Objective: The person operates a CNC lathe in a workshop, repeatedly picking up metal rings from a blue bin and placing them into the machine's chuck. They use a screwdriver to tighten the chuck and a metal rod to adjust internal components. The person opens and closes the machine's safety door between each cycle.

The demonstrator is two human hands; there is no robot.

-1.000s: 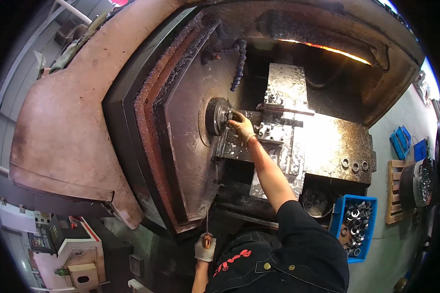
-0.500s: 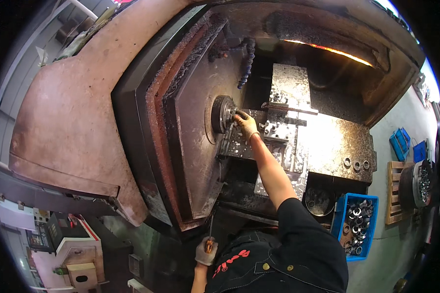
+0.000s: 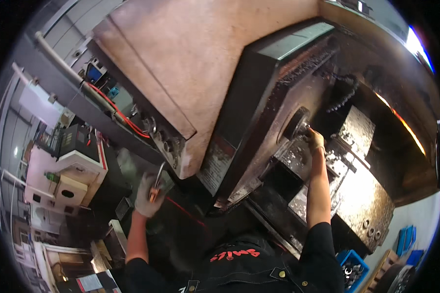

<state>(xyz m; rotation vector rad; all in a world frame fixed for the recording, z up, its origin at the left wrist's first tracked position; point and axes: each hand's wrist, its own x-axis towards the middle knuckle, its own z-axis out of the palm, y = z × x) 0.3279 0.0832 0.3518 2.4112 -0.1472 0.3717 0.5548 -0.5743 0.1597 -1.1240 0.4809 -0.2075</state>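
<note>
Work at the dark, round metal chuck point(image 3: 296, 123), two o'clock, is judged under way: the right hand point(image 3: 316, 140) is not yet clear of its face, finger closure indeterminable. At eight o'clock the left hand point(image 3: 146, 199) is clamped on an orange-handled tool point(image 3: 154, 193) with slim metal shaft. Three grey rings point(image 3: 370, 228) lie on the speckled machine bed point(image 3: 354, 198), four o'clock; finish unverified.

The hook point(image 3: 155, 189) is sitting in the left grip point(image 3: 145, 196), left of the chuck point(image 3: 296, 123). Rings point(image 3: 371, 229) are lying on the bed point(image 3: 359, 195), right of the chuck. The bin point(image 3: 343, 255) is standing before the bed, left of the pallet point(image 3: 379, 268).
</note>
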